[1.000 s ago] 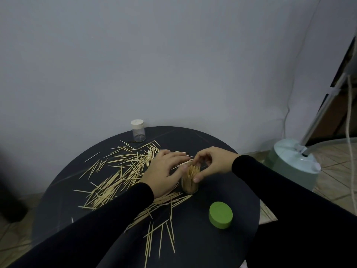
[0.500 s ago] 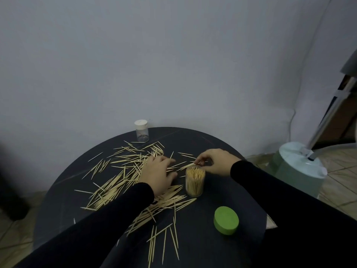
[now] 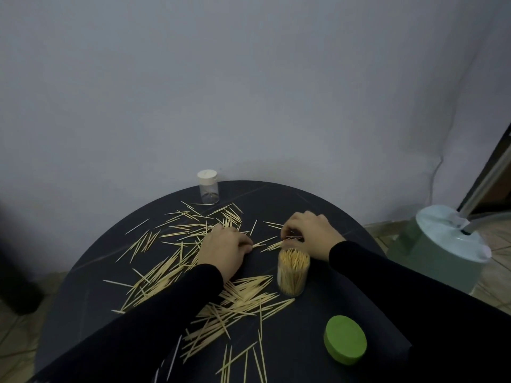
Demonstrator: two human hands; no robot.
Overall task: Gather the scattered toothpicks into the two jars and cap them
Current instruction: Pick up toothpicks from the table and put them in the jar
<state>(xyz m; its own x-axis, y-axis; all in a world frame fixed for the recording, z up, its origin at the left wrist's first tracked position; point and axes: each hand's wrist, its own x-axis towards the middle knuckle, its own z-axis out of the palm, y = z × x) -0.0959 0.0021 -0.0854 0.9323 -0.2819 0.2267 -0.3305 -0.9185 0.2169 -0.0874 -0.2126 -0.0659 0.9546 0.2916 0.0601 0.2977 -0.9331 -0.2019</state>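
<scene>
Toothpicks (image 3: 177, 268) lie flat, mostly aligned near-left to far-right.

You have two jars on one round black table (image 3: 343, 214): an open clear jar (image 3: 293, 272) packed with toothpicks near the right, and a small jar with a white cap (image 3: 208, 190) at the far edge. One green lid (image 3: 345, 343) lies loose at the near right. Your two hands, the left hand (image 3: 225, 251) and the right hand (image 3: 309, 233), are over the table. The scattered toothpicks (image 3: 171, 261) are too many to count, well over a hundred. One pale green appliance base (image 3: 439, 244) stands on the floor to the right.
</scene>
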